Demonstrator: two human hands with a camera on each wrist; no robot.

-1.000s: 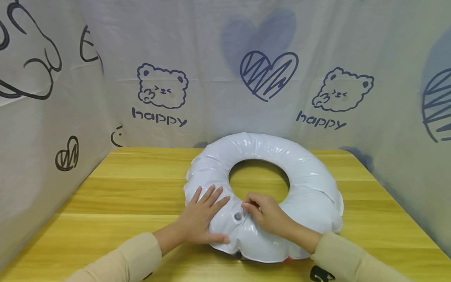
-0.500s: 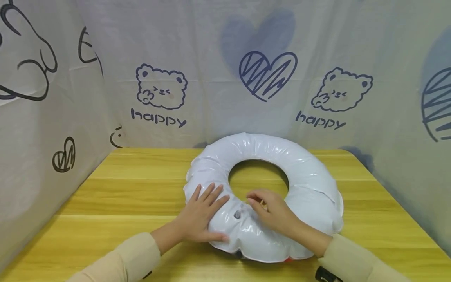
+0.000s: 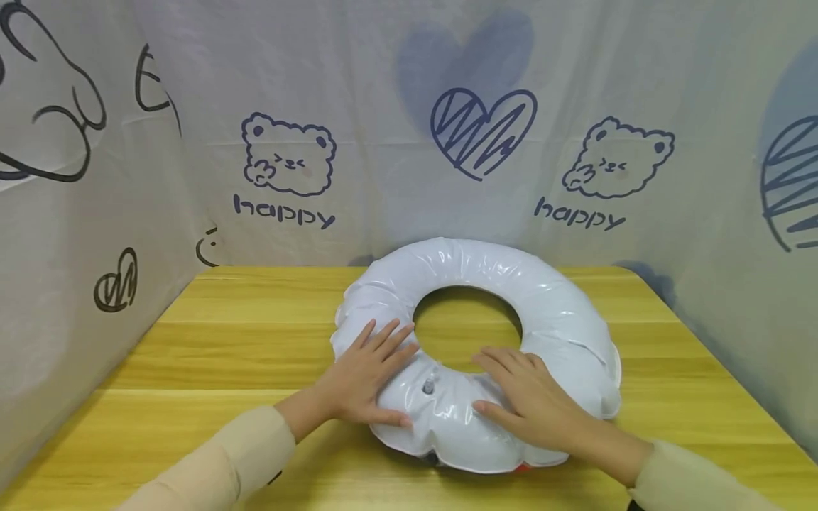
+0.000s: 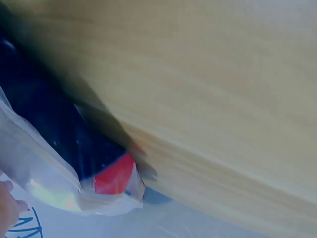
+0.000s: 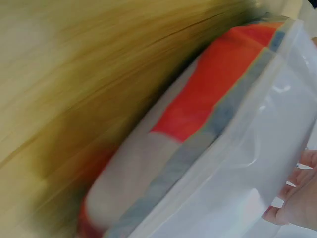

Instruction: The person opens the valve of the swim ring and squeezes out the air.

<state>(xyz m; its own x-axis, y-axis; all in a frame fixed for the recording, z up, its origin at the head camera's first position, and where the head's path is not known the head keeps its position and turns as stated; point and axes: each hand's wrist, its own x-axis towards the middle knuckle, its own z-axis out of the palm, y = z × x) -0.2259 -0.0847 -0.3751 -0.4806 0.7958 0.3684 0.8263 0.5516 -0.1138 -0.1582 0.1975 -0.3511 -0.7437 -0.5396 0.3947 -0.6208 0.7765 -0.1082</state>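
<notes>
A white inflated swim ring (image 3: pixel 569 312) lies on the wooden table, its glossy plain side up. My left hand (image 3: pixel 367 380) rests on the ring's near left part with fingers spread. A small clear air valve (image 3: pixel 429 387) sticks up from the ring just right of that hand. Over the ring's near right part is my right hand (image 3: pixel 527 397), fingers extended toward the centre hole and holding nothing. The ring's lower side shows dark blue and a red patch (image 4: pixel 115 177) in the left wrist view. In the right wrist view, an orange-red patch (image 5: pixel 213 84) shows below the seam.
The yellow wood-grain table (image 3: pixel 243 341) reaches back to a white cloth (image 3: pixel 383 191) printed with bears, hearts and the word "happy". More cloth hangs along the left and right sides.
My right hand has moved from beside the valve toward the right, its curled fingers now straightened over the ring. My left hand has stayed on the ring, shifting only slightly.
</notes>
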